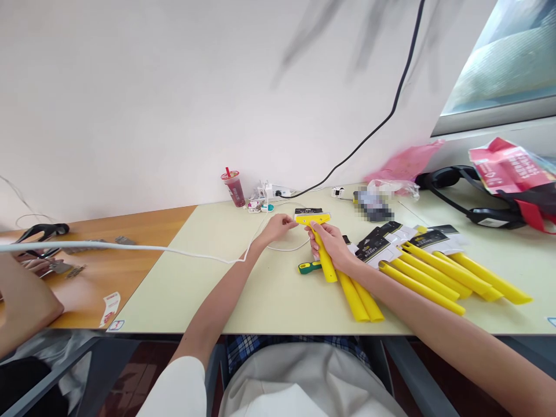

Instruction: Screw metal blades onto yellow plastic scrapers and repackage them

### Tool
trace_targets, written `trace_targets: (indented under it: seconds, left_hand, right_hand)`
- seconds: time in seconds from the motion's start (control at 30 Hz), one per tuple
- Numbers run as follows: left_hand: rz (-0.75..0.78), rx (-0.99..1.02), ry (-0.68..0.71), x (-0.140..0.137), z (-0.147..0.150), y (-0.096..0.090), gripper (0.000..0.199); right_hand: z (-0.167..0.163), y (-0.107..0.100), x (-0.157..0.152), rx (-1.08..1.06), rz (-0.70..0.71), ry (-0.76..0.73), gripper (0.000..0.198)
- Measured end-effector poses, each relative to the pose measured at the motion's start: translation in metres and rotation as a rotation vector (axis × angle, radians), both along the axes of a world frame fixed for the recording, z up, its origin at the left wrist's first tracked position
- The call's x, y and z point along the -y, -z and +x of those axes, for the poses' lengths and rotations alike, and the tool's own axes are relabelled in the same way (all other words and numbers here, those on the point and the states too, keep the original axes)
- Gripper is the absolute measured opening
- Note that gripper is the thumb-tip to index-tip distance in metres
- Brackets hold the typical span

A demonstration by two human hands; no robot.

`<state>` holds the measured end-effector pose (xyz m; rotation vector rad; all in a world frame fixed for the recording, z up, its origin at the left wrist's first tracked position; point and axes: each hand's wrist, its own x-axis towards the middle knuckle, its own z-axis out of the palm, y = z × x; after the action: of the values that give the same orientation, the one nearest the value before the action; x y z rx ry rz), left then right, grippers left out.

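Observation:
A yellow scraper (326,260) with a wide head and a black-and-white card at its top is gripped by its handle in my right hand (333,243). My left hand (278,227) is at the left end of the scraper head, its fingers bent and pinched together; whether they hold anything is too small to make out. Below my right hand lies a green-and-yellow screwdriver handle (308,267), partly hidden. Two yellow handles (354,298) stick out from under my right forearm. Several more carded yellow scrapers (434,272) lie in a pile to the right.
A white cable (208,255) crosses in front of my left arm. At the wall stand a red drink cup (234,188) and a power strip (280,192). Black headphones (473,202) and pink bags lie back right. A co-worker's hand (39,266) is at far left.

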<state>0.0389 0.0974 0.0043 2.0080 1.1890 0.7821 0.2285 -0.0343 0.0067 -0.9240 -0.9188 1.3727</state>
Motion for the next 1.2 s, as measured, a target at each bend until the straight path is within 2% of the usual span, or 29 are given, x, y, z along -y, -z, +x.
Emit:
trace_targets:
  seconds: [0.1,0.17,0.3,0.4,0.47,0.63,0.8,0.93,1.03,1.13,1.2]
  left_hand:
    - [-0.008,0.234,-0.119,0.007,-0.004,-0.017,0.052]
    - [0.015,0.310,-0.105,0.018,-0.002,-0.029,0.055]
    - [0.100,0.259,0.079,0.042,0.012,-0.044,0.052]
    - [0.194,0.189,0.130,0.049,0.024,-0.047,0.044]
    - [0.202,0.152,0.160,0.047,0.028,-0.048,0.040]
    - [0.140,0.129,0.207,0.044,0.028,-0.049,0.038]
    - [-0.107,0.190,0.259,0.044,0.029,-0.049,0.049]
    - [-0.124,0.214,0.266,0.040,0.032,-0.048,0.054]
    - [0.002,0.285,0.170,0.041,0.029,-0.045,0.045]
    - [0.289,0.272,0.030,0.055,0.021,-0.039,0.036]
    - [0.500,0.150,0.002,0.072,0.016,-0.032,0.036]
  right_hand:
    - [-0.001,0.001,-0.001,-0.003,-0.005,-0.006,0.058]
    - [-0.002,0.002,-0.001,0.010,-0.006,-0.022,0.059]
    - [-0.004,0.003,-0.001,0.065,0.019,-0.060,0.062]
    - [-0.004,0.003,-0.001,0.108,0.057,-0.092,0.066]
    - [-0.004,0.004,-0.001,0.123,0.071,-0.101,0.068]
    - [-0.004,0.006,-0.003,0.141,0.061,-0.110,0.069]
    - [-0.004,0.005,-0.002,0.167,0.054,-0.124,0.069]
    - [-0.004,0.001,0.000,0.143,0.033,-0.137,0.065]
    - [-0.003,-0.001,0.001,0.106,0.006,-0.117,0.061]
    - [-0.004,0.000,-0.001,0.079,-0.005,-0.102,0.057]
    - [-0.004,0.002,-0.002,0.069,-0.005,-0.091,0.058]
